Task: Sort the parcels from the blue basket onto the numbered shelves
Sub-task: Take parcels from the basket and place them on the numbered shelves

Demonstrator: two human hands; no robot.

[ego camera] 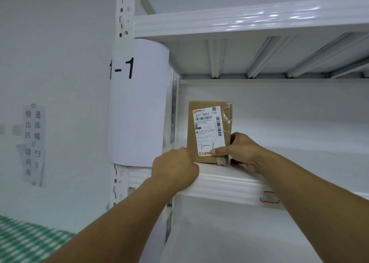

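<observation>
brown paper wraps the parcel (208, 132), which stands upright on the white shelf (223, 185), near its left end and just behind the front lip. its white shipping label (207, 130) faces you, with printed barcodes, the code "507 p802 t70" and a handwritten "1-1" at the bottom. clear tape runs down the parcel's right edge.

your right hand (242, 150) grasps the parcel at its lower right corner: the thumb presses on the bottom of the label, the fingers curl round the right side and behind. your left hand (175, 170) is clenched against the lower left corner of the parcel, knuckles toward you, resting on the shelf lip; whether its fingers actually grip the parcel cannot be told from this angle.

a curved white sheet (137, 103) marked "1-1" wraps the rack upright (122, 9) just left of the parcel. an upper shelf (249, 21) spans above. a paper notice (33, 145) with chinese characters hangs on the wall at far left. a green-checked surface (24, 240) shows at bottom left, blurred.
</observation>
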